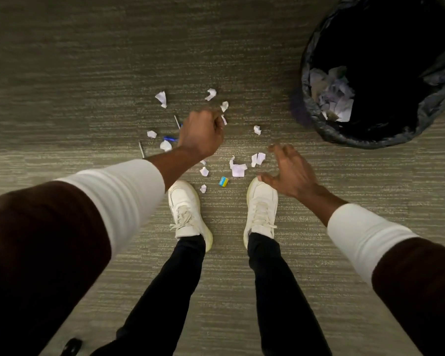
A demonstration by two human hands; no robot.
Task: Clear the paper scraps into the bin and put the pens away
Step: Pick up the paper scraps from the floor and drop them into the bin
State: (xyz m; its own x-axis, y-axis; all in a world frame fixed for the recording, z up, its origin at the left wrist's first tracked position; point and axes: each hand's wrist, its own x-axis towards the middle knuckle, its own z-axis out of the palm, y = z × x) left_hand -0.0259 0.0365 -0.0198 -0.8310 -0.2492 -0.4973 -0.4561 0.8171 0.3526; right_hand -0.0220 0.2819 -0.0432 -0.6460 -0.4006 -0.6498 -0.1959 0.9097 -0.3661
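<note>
Several white paper scraps (pixel 238 168) lie scattered on the carpet in front of my feet. My left hand (pixel 202 132) hangs over the middle of them with its fingers closed, and a small white scrap (pixel 224 120) shows at its fingertips. My right hand (pixel 290 170) hovers open with spread fingers above the carpet, just right of the scraps. A blue pen (pixel 170 138) lies partly under my left hand, and two thin grey pens (pixel 177 121) (pixel 141 149) lie near it. The black-lined bin (pixel 319 119) stands at the upper right with paper scraps inside.
A small blue and yellow eraser-like block (pixel 223 181) lies between my white shoes (pixel 186 209) (pixel 261 206). A dark object (pixel 71 346) sits at the bottom left edge. Grey carpet (pixel 88 73) stretches all around.
</note>
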